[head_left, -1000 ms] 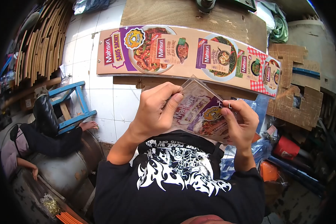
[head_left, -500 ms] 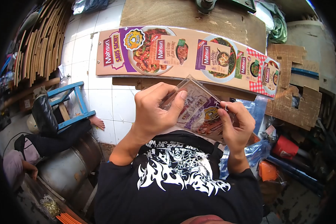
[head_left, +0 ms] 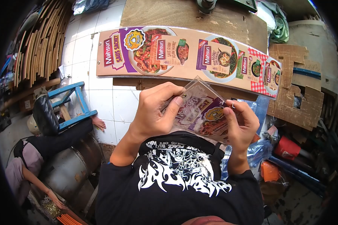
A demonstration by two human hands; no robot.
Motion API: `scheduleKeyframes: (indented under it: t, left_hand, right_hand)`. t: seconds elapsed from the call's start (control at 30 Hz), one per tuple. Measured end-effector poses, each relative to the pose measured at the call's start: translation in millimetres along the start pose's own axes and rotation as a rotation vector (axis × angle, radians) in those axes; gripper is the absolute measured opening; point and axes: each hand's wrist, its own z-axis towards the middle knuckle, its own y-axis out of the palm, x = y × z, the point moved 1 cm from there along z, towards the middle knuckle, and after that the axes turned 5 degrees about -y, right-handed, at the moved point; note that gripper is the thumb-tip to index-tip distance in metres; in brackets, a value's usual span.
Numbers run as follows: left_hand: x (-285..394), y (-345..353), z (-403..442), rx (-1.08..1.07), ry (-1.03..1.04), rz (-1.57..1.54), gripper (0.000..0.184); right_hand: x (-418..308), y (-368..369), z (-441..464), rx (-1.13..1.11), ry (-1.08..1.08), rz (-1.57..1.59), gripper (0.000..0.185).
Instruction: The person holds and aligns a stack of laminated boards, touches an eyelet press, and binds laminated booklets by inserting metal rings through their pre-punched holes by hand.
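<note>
My left hand [head_left: 157,108] is closed around the left side of a printed sign panel [head_left: 201,108], with the thumb on its face. The panel is glossy, seems to have a clear sheet over it, and tilts in front of my chest. At its right corner, my right hand [head_left: 243,122] pinches a small thin white strand [head_left: 233,106] between thumb and forefinger. What the strand is exactly, I cannot make out. Beyond my hands, a long printed sign [head_left: 187,56] with food pictures and clear edges lies on the wooden board.
A worn wooden board [head_left: 157,15] supports the long sign. Cut cardboard [head_left: 300,101] lies at right, near a red container [head_left: 287,147]. Blue stool [head_left: 73,105], metal drum [head_left: 69,165] and stacked thin boards [head_left: 39,48] stand left. A co-worker's arm [head_left: 41,185] reaches at lower left.
The panel has tilted slightly and shows more of its print. My right hand has shifted a little up and right. The co-worker's arm has stretched down toward the trough at lower left.
</note>
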Motion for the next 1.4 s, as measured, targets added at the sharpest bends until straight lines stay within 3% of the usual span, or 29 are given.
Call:
scheduleKeyframes:
  t: [1.4]
  left_hand:
    - [4.1,-1.7,2.5,0.032,0.015,0.037,0.011]
  right_hand:
    - [-6.6,0.8,0.3,0.011,-0.050,-0.058,0.016]
